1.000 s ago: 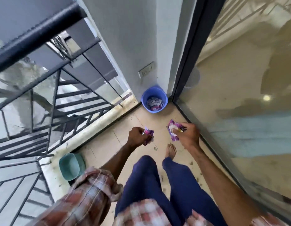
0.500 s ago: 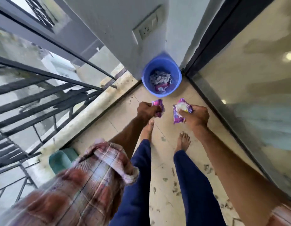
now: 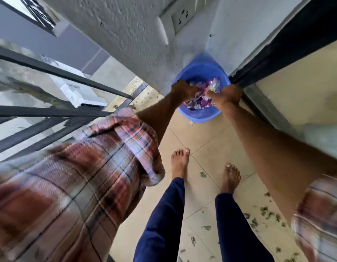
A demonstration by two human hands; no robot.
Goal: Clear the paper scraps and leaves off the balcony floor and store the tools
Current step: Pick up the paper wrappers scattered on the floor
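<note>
A blue bucket [image 3: 198,117] stands in the balcony corner with purple and white paper scraps [image 3: 198,103] inside. Both my hands are over its mouth. My left hand [image 3: 182,89] is curled on a bunch of scraps at the bucket's left side. At the right side my right hand [image 3: 227,95] grips a crumpled purple and white wad [image 3: 214,86]. The picture is blurred, so where held paper ends and bucket contents begin is unclear. Small green leaf bits [image 3: 264,211] lie on the beige tiles near my right foot.
A black metal railing [image 3: 56,114] runs along the left edge of the narrow balcony. A glass sliding door with a dark frame [image 3: 277,59] closes the right side. The grey wall behind the bucket carries a socket [image 3: 182,16]. My bare feet stand just short of the bucket.
I have stepped closer to the corner. Both hands, each with its bunch of scraps, moved forward from above the floor to over the bucket's mouth.
</note>
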